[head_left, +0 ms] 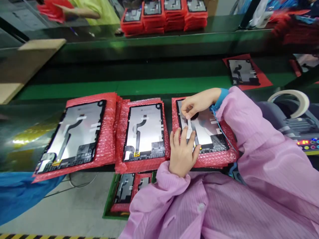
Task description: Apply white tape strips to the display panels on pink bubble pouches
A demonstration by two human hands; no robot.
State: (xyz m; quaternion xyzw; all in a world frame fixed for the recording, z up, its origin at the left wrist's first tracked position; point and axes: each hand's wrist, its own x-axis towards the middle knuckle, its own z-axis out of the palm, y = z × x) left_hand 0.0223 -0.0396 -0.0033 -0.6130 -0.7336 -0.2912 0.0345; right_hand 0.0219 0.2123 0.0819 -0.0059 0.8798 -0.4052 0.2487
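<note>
Three flat silver panels with black frames lie side by side on red bubble wrap at the bench's front edge. My left hand (182, 151) rests flat, fingers spread, on the lower part of the right-hand panel (211, 127). My right hand (196, 103) hovers over the same panel's upper part, its fingers pinched on a thin white strip (189, 124) that runs down toward my left hand. The middle panel (145, 132) and the left panel (72, 134) lie untouched. Both my arms wear pink sleeves.
A green conveyor belt (149, 84) runs behind the panels, carrying another panel on red wrap (243, 71). Stacks of wrapped panels (164, 15) stand on the far side, near another person's arm (82, 12). A tape roll (290, 103) sits right; more panels (129, 189) lie below the bench.
</note>
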